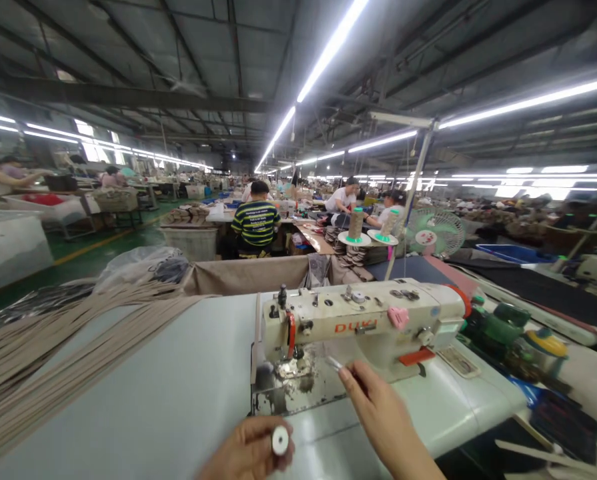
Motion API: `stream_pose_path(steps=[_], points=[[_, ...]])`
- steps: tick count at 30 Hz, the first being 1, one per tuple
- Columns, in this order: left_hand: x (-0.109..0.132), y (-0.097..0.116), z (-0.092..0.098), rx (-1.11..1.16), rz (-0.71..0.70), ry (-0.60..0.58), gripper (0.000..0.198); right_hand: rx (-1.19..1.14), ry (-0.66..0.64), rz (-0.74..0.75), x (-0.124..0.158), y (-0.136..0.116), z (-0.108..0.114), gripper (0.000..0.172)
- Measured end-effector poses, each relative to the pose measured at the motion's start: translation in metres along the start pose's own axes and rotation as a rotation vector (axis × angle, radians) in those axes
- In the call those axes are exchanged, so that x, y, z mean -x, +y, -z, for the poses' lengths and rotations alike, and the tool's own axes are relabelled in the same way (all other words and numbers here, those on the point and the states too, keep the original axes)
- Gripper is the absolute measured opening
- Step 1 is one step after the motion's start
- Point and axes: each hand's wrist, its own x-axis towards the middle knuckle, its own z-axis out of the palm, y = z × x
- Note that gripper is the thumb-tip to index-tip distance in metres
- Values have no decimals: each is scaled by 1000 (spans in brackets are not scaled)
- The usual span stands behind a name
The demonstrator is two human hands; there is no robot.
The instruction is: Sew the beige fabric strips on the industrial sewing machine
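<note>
In front of me stands an off-white sewing machine (343,327) on a pale green table (188,373). My left hand (248,448), low in the view, pinches a white bobbin (279,441) with a dark centre hole. My right hand (373,400) is over the front edge of the machine bed (303,390), its thumb and fingers closed on a slim silver tool (334,363). That tool points left toward the needle area; its exact kind is blurred. The two hands are apart from each other.
Long beige fabric strips (78,353) lie across the table's left side. Thread cones (357,223) stand behind the machine. A green fan (435,232) and a yellow-lidded jar (543,350) are to the right. A co-worker in a striped shirt (256,223) sits ahead.
</note>
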Motion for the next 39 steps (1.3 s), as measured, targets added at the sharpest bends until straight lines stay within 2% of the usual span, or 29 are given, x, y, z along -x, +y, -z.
stream_pose_path(steps=[3, 6, 9, 15, 19, 23, 30, 36, 39], points=[[-5, 2, -2, 187, -136, 195, 39, -84, -254, -59, 23, -1, -28, 37], [-8, 7, -4, 284, -195, 316, 44, -108, -413, -88, 40, 1, -49, 34], [-9, 10, -5, 318, -221, 338, 43, -95, -482, -91, 50, -1, -59, 33], [-7, 9, -3, 318, -240, 306, 38, 2, -550, -85, 55, -14, -62, 29], [-8, 9, -1, 335, -248, 290, 36, 42, -556, -54, 57, -20, -66, 25], [-9, 11, -2, 365, -260, 289, 37, 57, -556, -13, 58, -20, -70, 30], [-1, 12, -8, 393, -263, 339, 38, -69, -467, -93, 51, -1, -67, 38], [28, 1, -8, 471, -258, 368, 44, -234, -315, -111, 56, 38, -71, 47], [55, -11, 3, 356, -161, 205, 45, -282, -262, -81, 59, 58, -81, 47]])
